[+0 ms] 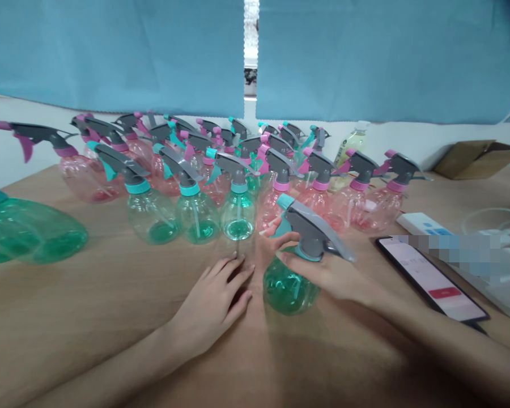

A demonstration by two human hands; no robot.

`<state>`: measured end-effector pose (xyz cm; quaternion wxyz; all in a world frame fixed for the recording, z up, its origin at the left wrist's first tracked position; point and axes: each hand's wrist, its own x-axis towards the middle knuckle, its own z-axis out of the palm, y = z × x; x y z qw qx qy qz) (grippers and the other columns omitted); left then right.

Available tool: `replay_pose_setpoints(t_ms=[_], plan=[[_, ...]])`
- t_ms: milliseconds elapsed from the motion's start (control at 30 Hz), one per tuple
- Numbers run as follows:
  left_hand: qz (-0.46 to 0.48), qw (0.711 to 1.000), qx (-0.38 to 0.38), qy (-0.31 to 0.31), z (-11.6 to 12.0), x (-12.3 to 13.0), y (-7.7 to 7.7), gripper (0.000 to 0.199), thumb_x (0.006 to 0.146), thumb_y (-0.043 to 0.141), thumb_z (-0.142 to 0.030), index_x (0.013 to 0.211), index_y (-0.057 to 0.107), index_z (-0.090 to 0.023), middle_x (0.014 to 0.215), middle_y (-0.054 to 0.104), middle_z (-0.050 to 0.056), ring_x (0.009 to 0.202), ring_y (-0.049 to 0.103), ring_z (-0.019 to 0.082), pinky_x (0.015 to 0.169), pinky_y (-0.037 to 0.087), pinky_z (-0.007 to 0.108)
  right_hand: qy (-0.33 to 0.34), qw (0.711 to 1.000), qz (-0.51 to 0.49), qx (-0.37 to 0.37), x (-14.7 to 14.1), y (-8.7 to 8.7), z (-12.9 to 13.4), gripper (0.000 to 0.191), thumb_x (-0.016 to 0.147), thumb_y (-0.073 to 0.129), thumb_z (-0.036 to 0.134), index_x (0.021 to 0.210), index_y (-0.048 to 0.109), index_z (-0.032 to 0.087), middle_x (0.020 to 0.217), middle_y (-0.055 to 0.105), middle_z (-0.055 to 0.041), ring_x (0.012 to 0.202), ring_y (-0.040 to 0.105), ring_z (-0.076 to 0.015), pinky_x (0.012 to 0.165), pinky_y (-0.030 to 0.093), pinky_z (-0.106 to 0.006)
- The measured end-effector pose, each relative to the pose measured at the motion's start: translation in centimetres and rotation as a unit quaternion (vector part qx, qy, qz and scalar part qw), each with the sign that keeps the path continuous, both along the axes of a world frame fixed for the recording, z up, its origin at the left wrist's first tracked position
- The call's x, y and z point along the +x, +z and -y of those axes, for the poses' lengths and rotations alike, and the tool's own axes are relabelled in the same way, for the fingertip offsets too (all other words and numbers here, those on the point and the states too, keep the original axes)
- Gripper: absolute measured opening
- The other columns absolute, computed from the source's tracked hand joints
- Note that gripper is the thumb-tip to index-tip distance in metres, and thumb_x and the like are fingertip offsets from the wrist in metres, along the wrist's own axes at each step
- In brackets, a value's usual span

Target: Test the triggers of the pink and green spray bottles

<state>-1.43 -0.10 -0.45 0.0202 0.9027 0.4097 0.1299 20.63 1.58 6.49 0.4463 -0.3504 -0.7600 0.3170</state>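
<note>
My right hand is wrapped round the neck of a green spray bottle with a grey and turquoise trigger head, its nozzle pointing up and left. That bottle leans slightly and its base is at or just above the tabletop; I cannot tell which. To its left, my left hand rests on the wooden table, fingers stretched out and holding nothing. Just beyond my hands stand a clear green spray bottle with a turquoise collar and a pink spray bottle with a pink collar.
Several more green and pink spray bottles crowd the back. A green bottle lies at the left edge. On the right are a phone, a white box and a cardboard box. A yellowish bottle stands behind, before a blue curtain.
</note>
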Motion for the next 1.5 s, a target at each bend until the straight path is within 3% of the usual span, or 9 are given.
replay_pose_setpoints(t_ms=[133, 367, 533, 633, 700, 833, 1000, 1133, 1500], plan=[[-0.003, 1.000, -0.003, 0.000, 0.0, 0.0, 0.0, 0.040, 0.098, 0.041, -0.034, 0.133, 0.048, -0.016, 0.133, 0.051, 0.012, 0.126, 0.041, 0.027, 0.102, 0.037, 0.045, 0.010, 1.000, -0.010, -0.008, 0.0, -0.1, -0.1, 0.023, 0.069, 0.052, 0.011, 0.086, 0.053, 0.026, 0.098, 0.063, -0.0010, 0.079, 0.065, -0.0152, 0.074, 0.058, -0.030], [-0.007, 1.000, -0.001, -0.002, -0.1, 0.0, 0.0, 0.041, 0.098, 0.042, -0.034, 0.133, 0.048, -0.014, 0.133, 0.050, 0.013, 0.126, 0.040, 0.027, 0.102, 0.036, 0.045, -0.021, 1.000, 0.003, 0.008, -0.1, 0.5, 0.2, 0.009, 0.070, 0.053, 0.017, 0.072, 0.049, 0.024, 0.092, 0.064, -0.0015, 0.080, 0.065, -0.0162, 0.074, 0.057, -0.031], [-0.003, 1.000, 0.004, -0.001, -0.1, 0.0, 0.0, 0.040, 0.098, 0.040, -0.035, 0.132, 0.048, -0.017, 0.132, 0.051, 0.011, 0.125, 0.042, 0.027, 0.101, 0.038, 0.045, -0.026, 1.000, 0.013, 0.004, -0.2, 0.7, 0.3, 0.011, 0.071, 0.051, 0.017, 0.080, 0.052, 0.023, 0.089, 0.064, -0.0014, 0.081, 0.066, -0.0152, 0.073, 0.057, -0.026], [0.000, 1.000, 0.004, 0.000, -0.1, 0.0, 0.0, 0.040, 0.098, 0.040, -0.035, 0.132, 0.048, -0.017, 0.132, 0.051, 0.012, 0.125, 0.042, 0.027, 0.101, 0.038, 0.045, -0.022, 0.999, 0.023, 0.021, 0.0, 0.4, 0.1, 0.018, 0.070, 0.051, 0.014, 0.084, 0.054, 0.024, 0.100, 0.066, -0.0011, 0.091, 0.066, -0.0171, 0.081, 0.056, -0.029], [-0.002, 1.000, 0.003, 0.000, -0.1, 0.0, 0.0, 0.040, 0.098, 0.041, -0.035, 0.132, 0.049, -0.016, 0.132, 0.052, 0.012, 0.125, 0.042, 0.027, 0.101, 0.038, 0.045, -0.013, 0.999, 0.024, 0.030, 0.2, 0.0, 0.0, 0.032, 0.069, 0.050, 0.011, 0.097, 0.055, 0.025, 0.112, 0.064, -0.0002, 0.097, 0.065, -0.0180, 0.086, 0.054, -0.032], [0.001, 1.000, 0.003, -0.004, -0.1, -0.1, -0.1, 0.040, 0.098, 0.041, -0.035, 0.132, 0.048, -0.017, 0.132, 0.051, 0.011, 0.125, 0.041, 0.027, 0.101, 0.038, 0.046, 0.003, 0.999, 0.040, 0.025, 0.5, -0.7, -0.2, 0.052, 0.070, 0.048, 0.006, 0.117, 0.050, 0.028, 0.130, 0.056, -0.0002, 0.094, 0.066, -0.0176, 0.084, 0.055, -0.033], [0.004, 1.000, 0.000, -0.003, -0.2, -0.1, -0.1, 0.039, 0.098, 0.041, -0.035, 0.132, 0.048, -0.016, 0.132, 0.051, 0.012, 0.125, 0.042, 0.027, 0.101, 0.038, 0.046, 0.005, 0.999, 0.028, 0.018, 0.2, -0.7, -0.2, 0.046, 0.072, 0.050, 0.008, 0.115, 0.051, 0.026, 0.135, 0.052, -0.0014, 0.119, 0.055, -0.0210, 0.098, 0.049, -0.036], [-0.002, 1.000, 0.003, -0.006, -0.2, 0.0, -0.1, 0.040, 0.098, 0.040, -0.035, 0.133, 0.047, -0.016, 0.131, 0.052, 0.012, 0.125, 0.042, 0.027, 0.101, 0.038, 0.046, -0.014, 1.000, 0.013, -0.010, -0.1, -0.4, -0.2, 0.051, 0.075, 0.051, 0.013, 0.123, 0.041, 0.024, 0.136, 0.051, -0.0047, 0.115, 0.058, -0.0209, 0.095, 0.052, -0.037], [-0.004, 1.000, 0.001, -0.005, -0.1, 0.0, 0.1, 0.040, 0.098, 0.040, -0.035, 0.133, 0.048, -0.015, 0.131, 0.052, 0.012, 0.124, 0.042, 0.027, 0.100, 0.039, 0.045, 0.012, 1.000, -0.015, -0.008, 0.0, -0.9, -0.4, 0.047, 0.076, 0.052, 0.011, 0.119, 0.041, 0.025, 0.131, 0.055, -0.0038, 0.106, 0.062, -0.0170, 0.091, 0.054, -0.032]])
